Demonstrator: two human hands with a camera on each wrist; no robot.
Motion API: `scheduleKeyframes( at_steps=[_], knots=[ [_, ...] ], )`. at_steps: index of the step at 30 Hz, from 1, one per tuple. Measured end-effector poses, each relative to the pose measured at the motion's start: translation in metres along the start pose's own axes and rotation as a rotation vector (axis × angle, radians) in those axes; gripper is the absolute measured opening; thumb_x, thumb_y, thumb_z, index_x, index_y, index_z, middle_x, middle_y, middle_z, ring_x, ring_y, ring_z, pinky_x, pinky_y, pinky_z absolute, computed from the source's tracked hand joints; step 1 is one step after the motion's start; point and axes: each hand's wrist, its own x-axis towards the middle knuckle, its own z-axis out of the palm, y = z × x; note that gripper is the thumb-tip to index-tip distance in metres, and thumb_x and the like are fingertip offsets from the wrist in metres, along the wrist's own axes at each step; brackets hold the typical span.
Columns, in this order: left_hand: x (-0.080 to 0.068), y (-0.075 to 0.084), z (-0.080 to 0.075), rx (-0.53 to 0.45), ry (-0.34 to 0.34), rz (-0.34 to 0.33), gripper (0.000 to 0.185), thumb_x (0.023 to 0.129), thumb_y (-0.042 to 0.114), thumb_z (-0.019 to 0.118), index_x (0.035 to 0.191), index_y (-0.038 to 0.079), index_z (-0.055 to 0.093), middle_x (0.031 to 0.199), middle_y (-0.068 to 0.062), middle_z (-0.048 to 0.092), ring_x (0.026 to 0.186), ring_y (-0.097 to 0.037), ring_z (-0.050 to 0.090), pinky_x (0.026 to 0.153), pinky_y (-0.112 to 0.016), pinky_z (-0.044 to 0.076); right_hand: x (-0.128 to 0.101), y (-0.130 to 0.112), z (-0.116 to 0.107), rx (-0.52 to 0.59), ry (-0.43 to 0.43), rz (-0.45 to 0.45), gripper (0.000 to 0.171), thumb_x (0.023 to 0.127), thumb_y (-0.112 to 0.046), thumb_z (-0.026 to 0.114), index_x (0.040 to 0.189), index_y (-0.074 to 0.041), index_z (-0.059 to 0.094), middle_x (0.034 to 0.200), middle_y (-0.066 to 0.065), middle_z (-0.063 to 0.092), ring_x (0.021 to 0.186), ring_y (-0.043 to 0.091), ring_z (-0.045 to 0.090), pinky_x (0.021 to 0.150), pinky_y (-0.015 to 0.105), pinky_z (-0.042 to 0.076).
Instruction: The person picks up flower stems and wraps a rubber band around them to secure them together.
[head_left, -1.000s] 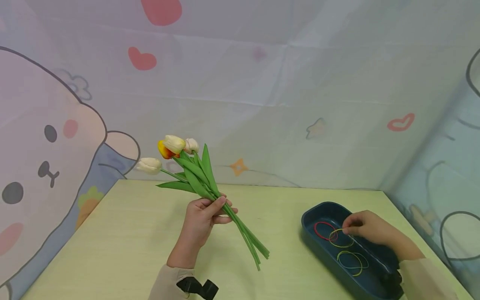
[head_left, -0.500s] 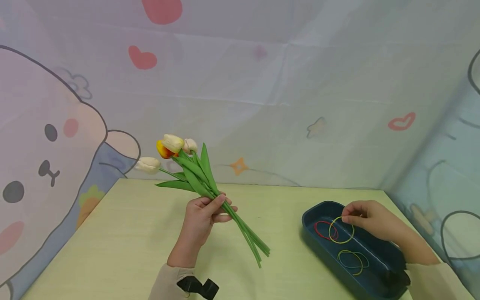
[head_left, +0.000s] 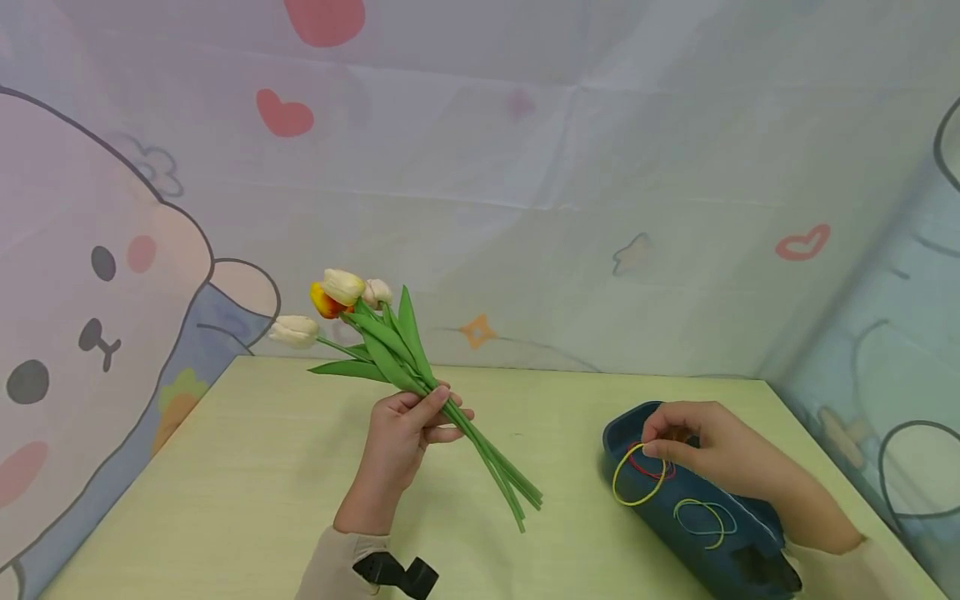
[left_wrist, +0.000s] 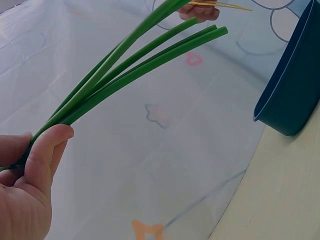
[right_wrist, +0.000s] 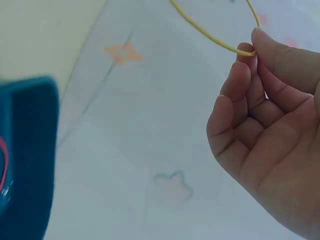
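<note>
My left hand (head_left: 405, 437) grips a bunch of tulips (head_left: 397, 350) by the stems, thumb across the front. The blooms, white and one yellow-orange, lean to the upper left, while the stem ends (left_wrist: 150, 65) spread out in the left wrist view. Between thumb and forefinger, my right hand (head_left: 720, 446) pinches a yellow rubber band (head_left: 617, 483), which hangs as a loop above the left side of the dark blue tray. The right wrist view shows the pinched rubber band (right_wrist: 210, 37) close up; its far part leaves the frame.
The dark blue tray (head_left: 660, 533) stands on the right of the pale table (head_left: 247, 467). Inside it lie a red rubber band (head_left: 670, 473) and, nearer, yellow and bluish-green bands (head_left: 697, 533). A printed cloth (head_left: 480, 167) hangs behind the table.
My right hand has lifted the yellow rubber band up out of the tray and carried it left. The left hand and the tulips have hardly moved.
</note>
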Motion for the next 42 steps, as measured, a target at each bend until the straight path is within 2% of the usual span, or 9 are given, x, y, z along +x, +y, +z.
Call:
scheduleKeyframes(
  at_steps=[9, 12, 16, 27, 34, 42],
  knots=[
    [0.0, -0.002, 0.002, -0.026, 0.001, 0.005, 0.024, 0.098, 0.005, 0.055, 0.081, 0.01, 0.071, 0.082, -0.002, 0.068, 0.078, -0.015, 0.073, 0.069, -0.027, 0.062, 0.013, -0.028, 0.011, 0.075, -0.018, -0.148, 0.017, 0.09, -0.003, 0.066, 0.09, -0.019, 0.062, 0.075, -0.004, 0.058, 0.061, 0.007, 0.052, 0.052, 0.02, 0.049],
    [-0.001, -0.002, 0.002, -0.039, -0.002, 0.004, 0.024, 0.098, 0.005, 0.055, 0.081, 0.01, 0.07, 0.082, -0.002, 0.068, 0.078, -0.015, 0.073, 0.07, -0.026, 0.062, 0.018, -0.035, 0.014, 0.082, -0.012, -0.21, 0.019, 0.09, -0.001, 0.066, 0.09, -0.019, 0.062, 0.077, -0.006, 0.058, 0.063, 0.007, 0.052, 0.053, 0.019, 0.049],
    [-0.001, -0.003, 0.003, -0.056, -0.007, -0.003, 0.022, 0.098, 0.006, 0.055, 0.082, 0.009, 0.07, 0.082, -0.003, 0.068, 0.078, -0.015, 0.073, 0.069, -0.026, 0.062, 0.024, -0.041, 0.019, 0.103, -0.016, -0.248, 0.018, 0.09, 0.0, 0.066, 0.09, -0.018, 0.062, 0.079, -0.008, 0.059, 0.065, 0.006, 0.053, 0.055, 0.02, 0.05],
    [-0.004, -0.001, 0.009, -0.071, -0.003, -0.012, 0.02, 0.098, 0.006, 0.056, 0.083, 0.008, 0.069, 0.082, -0.004, 0.068, 0.077, -0.015, 0.073, 0.069, -0.026, 0.062, 0.036, -0.053, 0.028, 0.137, -0.034, -0.234, 0.014, 0.092, -0.007, 0.065, 0.09, -0.021, 0.062, 0.078, -0.004, 0.059, 0.066, 0.007, 0.054, 0.056, 0.021, 0.051],
    [-0.004, -0.002, 0.012, -0.078, -0.006, -0.022, 0.022, 0.098, 0.006, 0.055, 0.082, 0.009, 0.07, 0.082, -0.002, 0.068, 0.077, -0.015, 0.073, 0.069, -0.026, 0.062, 0.041, -0.05, 0.032, 0.147, -0.042, -0.26, 0.014, 0.093, -0.006, 0.064, 0.091, -0.019, 0.062, 0.081, -0.006, 0.06, 0.069, 0.007, 0.054, 0.059, 0.022, 0.052],
    [-0.005, -0.003, 0.015, -0.072, -0.028, -0.038, 0.022, 0.098, 0.007, 0.055, 0.082, 0.009, 0.07, 0.082, -0.002, 0.069, 0.078, -0.015, 0.072, 0.071, -0.027, 0.062, 0.045, -0.052, 0.034, 0.135, -0.039, -0.236, 0.012, 0.093, -0.008, 0.064, 0.09, -0.02, 0.063, 0.082, -0.007, 0.06, 0.071, 0.007, 0.054, 0.061, 0.023, 0.051]
  ],
)
